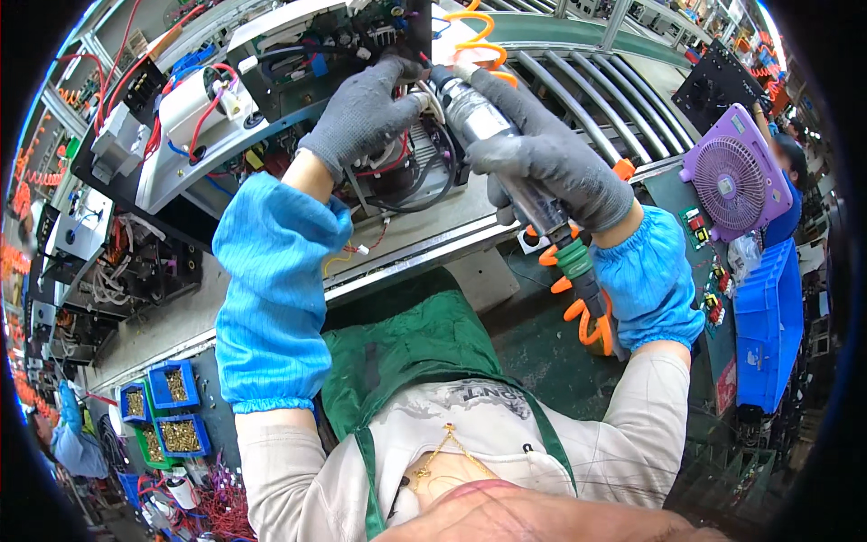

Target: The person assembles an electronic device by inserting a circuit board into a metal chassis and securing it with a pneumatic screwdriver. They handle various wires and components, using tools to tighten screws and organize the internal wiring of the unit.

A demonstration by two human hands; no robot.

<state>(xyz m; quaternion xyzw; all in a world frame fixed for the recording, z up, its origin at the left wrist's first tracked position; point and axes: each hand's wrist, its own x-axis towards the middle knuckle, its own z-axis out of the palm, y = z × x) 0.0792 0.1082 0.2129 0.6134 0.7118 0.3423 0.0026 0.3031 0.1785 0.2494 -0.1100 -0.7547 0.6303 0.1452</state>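
Observation:
My right hand (564, 167), in a grey glove, wraps round a pneumatic screwdriver (479, 117) with a silver body and a green collar (573, 260). The driver tilts, its tip up and left against an open metal chassis (339, 59) full of wiring. An orange coiled hose (582, 330) runs from the tool's lower end. Beside the tip, my left hand (366, 113), gloved alike, reaches into the chassis edge with thumb and fingers bent together; what they pinch is hidden. Pale wires (433, 101) and a black cable (433, 194) hang close to its fingers.
Another chassis part with a white cylinder (185, 113) stands left. A roller conveyor (596, 99) lies beyond my right hand. At right are a purple fan (736, 172) and a blue bin (768, 330). Small blue trays (203, 425) of screws sit lower left. Other people work nearby.

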